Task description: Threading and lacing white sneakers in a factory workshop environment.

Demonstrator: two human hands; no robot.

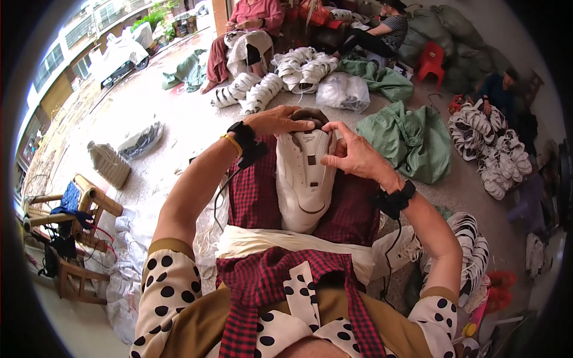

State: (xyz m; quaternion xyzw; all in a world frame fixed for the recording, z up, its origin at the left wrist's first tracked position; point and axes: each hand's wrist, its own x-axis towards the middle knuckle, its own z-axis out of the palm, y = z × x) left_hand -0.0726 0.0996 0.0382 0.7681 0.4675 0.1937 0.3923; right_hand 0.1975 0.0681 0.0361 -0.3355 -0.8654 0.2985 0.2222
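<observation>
head view, left hand [276, 121] and right hand [352, 154] grasping white shoe [303, 179] on lap, green sack [412, 137] nearby, contents possibly hidden

Both hands [316, 140] on a white shoe [303, 179] over a checked lap cloth [253, 197].

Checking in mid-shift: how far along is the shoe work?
Done, apparently: bundled white shoes stacked beside the right knee. In hand: one white lace-less shoe upper on the red checked lap cloth, left hand and right hand gripping its far end. How many remain cannot be told.
</observation>
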